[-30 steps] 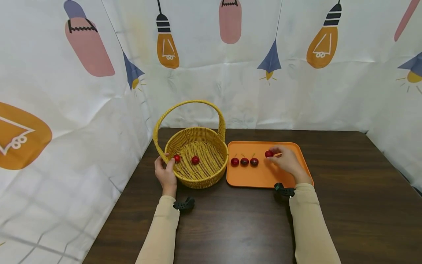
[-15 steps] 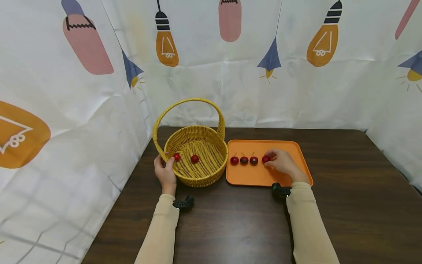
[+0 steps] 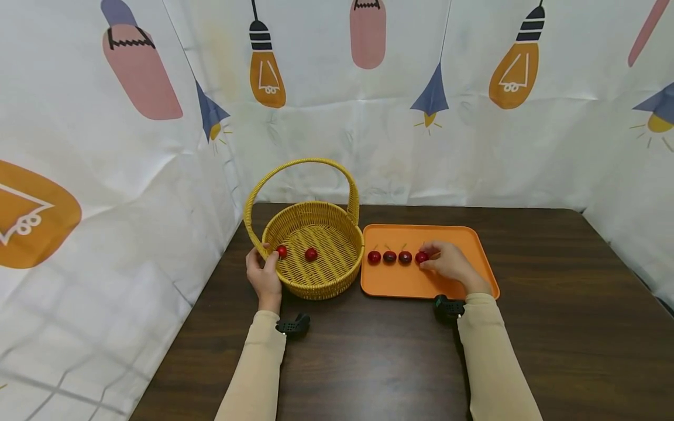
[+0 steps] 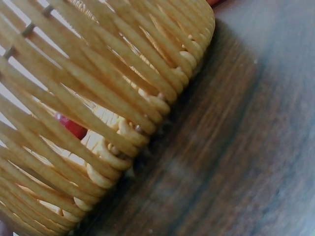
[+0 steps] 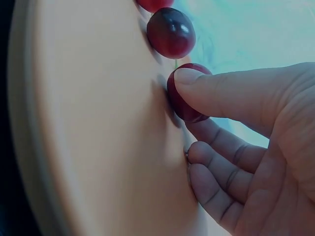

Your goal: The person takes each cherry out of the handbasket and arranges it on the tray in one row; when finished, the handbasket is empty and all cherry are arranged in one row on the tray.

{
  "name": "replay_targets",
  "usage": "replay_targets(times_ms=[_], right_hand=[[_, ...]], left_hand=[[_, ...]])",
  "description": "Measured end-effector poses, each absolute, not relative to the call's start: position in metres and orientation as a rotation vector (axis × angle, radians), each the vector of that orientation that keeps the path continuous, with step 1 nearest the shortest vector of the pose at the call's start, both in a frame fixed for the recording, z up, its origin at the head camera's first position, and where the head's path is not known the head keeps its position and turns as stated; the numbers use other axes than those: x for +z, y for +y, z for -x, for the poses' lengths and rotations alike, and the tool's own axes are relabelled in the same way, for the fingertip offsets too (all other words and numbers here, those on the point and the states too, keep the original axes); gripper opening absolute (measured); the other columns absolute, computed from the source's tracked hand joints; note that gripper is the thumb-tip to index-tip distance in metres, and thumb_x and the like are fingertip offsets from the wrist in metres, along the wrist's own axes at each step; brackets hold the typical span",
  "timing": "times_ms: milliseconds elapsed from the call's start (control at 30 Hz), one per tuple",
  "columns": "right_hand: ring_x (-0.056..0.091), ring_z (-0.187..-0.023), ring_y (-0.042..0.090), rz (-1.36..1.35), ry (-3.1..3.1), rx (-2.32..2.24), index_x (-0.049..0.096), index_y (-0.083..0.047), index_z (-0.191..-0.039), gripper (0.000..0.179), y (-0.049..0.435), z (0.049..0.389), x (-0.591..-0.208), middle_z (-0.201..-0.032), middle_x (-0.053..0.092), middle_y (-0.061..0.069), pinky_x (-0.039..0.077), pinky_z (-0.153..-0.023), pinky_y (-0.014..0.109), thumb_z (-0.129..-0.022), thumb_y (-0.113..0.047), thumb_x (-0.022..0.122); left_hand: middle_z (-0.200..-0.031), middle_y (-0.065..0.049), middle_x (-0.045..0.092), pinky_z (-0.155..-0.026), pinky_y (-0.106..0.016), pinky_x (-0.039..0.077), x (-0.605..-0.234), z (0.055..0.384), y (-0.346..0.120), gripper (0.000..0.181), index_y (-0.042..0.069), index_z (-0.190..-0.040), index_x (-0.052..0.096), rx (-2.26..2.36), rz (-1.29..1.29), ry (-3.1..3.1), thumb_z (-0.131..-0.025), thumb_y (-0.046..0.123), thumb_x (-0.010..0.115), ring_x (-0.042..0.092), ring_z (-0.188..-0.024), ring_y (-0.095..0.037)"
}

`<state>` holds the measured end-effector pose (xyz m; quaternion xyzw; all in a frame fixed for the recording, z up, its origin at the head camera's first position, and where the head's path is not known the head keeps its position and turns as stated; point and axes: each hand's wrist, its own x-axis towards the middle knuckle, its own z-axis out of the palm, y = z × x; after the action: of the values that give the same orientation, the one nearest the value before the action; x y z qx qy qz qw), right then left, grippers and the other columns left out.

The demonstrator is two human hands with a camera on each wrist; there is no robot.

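My right hand pinches a dark red cherry between thumb and fingers, low over the orange tray. This cherry stands at the right end of a row; beside it on the tray sit three more cherries with stems, the nearest being a dark cherry. My left hand grips the left side of the yellow woven basket at the foot of its handle, thumb at the rim. Inside the basket lie two red cherries, one in the middle and one cherry close by my left thumb.
Basket and tray stand side by side on a dark wooden table. Behind and to the left hangs a white printed cloth. A black wrist camera sits on the right wrist, another black camera on the left.
My right hand has moved left and slightly down with its cherry, bringing it to the end of the row. The left hand and basket have stayed in place.
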<state>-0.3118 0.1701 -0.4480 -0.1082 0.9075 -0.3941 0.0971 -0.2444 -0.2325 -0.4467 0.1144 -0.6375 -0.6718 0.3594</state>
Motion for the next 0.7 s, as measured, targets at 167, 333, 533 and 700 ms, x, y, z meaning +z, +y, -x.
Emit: replay_targets(times_ms=[167, 333, 533, 700], right_hand=[[0.057, -0.103, 0.032, 0.327, 2.664, -1.184, 0.061, -0.006, -0.124, 0.037, 0.1703, 0.3126, -0.4491, -0.119, 0.061, 0.017, 0.051, -0.082, 0.04, -0.09, -0.018, 0.071], [0.058, -0.101, 0.031, 0.347, 2.675, -1.191, 0.061, -0.005, -0.123, 0.037, 0.1708, 0.313, -0.4501, -0.117, 0.061, 0.017, 0.05, -0.083, 0.04, -0.089, -0.016, 0.071], [0.057, -0.098, 0.029, 0.354, 2.683, -1.185, 0.063, -0.006, -0.121, 0.034, 0.1699, 0.3131, -0.4499, -0.115, 0.061, 0.016, 0.048, -0.085, 0.041, -0.09, -0.017, 0.071], [0.057, -0.098, 0.029, 0.346, 2.67, -1.188, 0.062, -0.006, -0.123, 0.036, 0.17, 0.3129, -0.45, -0.116, 0.061, 0.016, 0.048, -0.081, 0.038, -0.09, -0.018, 0.07]], left_hand=[[-0.125, -0.03, 0.046, -0.088, -0.023, 0.039, -0.4456, 0.2436, -0.2316, 0.03, -0.017, -0.115, 0.056, -1.747, -0.3, -1.635, -0.089, -0.001, 0.06, 0.049, -0.102, -0.015], [-0.125, -0.029, 0.047, -0.087, -0.022, 0.041, -0.4459, 0.2433, -0.2321, 0.018, -0.005, -0.107, 0.062, -1.762, -0.309, -1.625, -0.089, -0.001, 0.06, 0.05, -0.103, -0.015], [-0.125, -0.03, 0.047, -0.087, -0.023, 0.039, -0.4465, 0.244, -0.2326, 0.015, 0.006, -0.101, 0.063, -1.762, -0.308, -1.621, -0.089, -0.001, 0.061, 0.05, -0.106, -0.023], [-0.124, -0.03, 0.047, -0.088, -0.023, 0.038, -0.4464, 0.2448, -0.2321, 0.027, -0.014, -0.112, 0.057, -1.745, -0.31, -1.636, -0.089, -0.001, 0.061, 0.049, -0.105, -0.023]])
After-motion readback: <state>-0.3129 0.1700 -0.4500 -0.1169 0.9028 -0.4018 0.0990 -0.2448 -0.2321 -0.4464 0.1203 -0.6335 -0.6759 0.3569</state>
